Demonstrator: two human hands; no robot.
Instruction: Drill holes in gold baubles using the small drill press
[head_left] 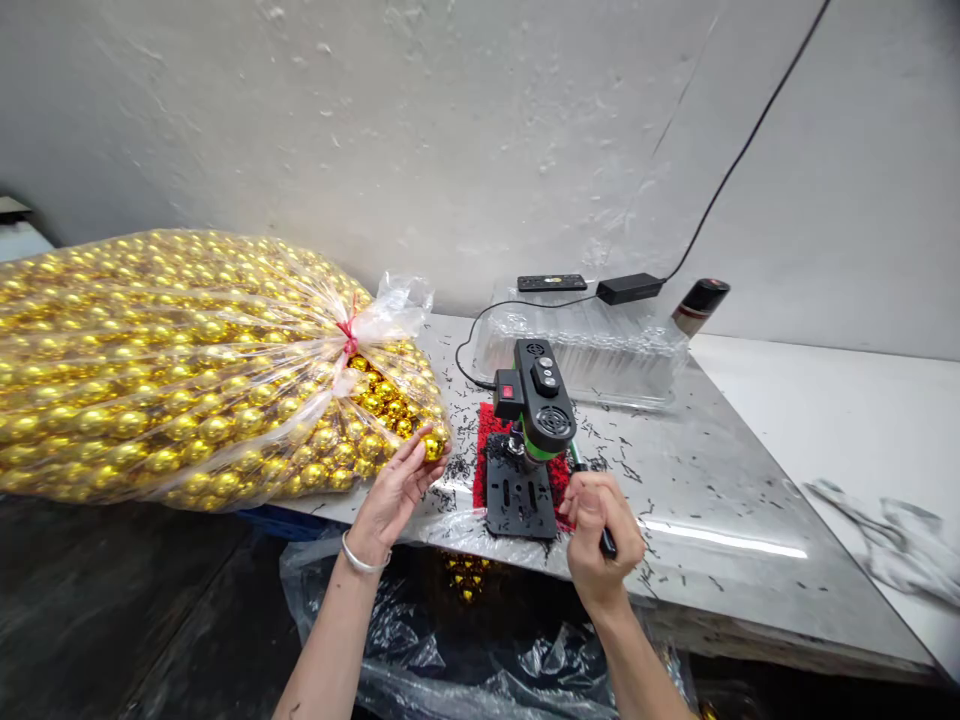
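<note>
My left hand, with a light band at the wrist, pinches a shiny gold ball at the near right side of a big clear plastic bag. Many gold balls fill that bag, and a red tie cinches its neck. My right hand is closed around the black-ended lever of a small black bench drill. Under the drill head is its slotted black base plate, with nothing of mine on it. A red mat shows beneath the plate.
Dark shavings lie scattered over the metal tabletop. Behind the drill are a clear plastic tray, a black power adapter with its cable, a remote-like black strip and a dark-capped can. Below the front edge hangs an open plastic bag containing gold balls.
</note>
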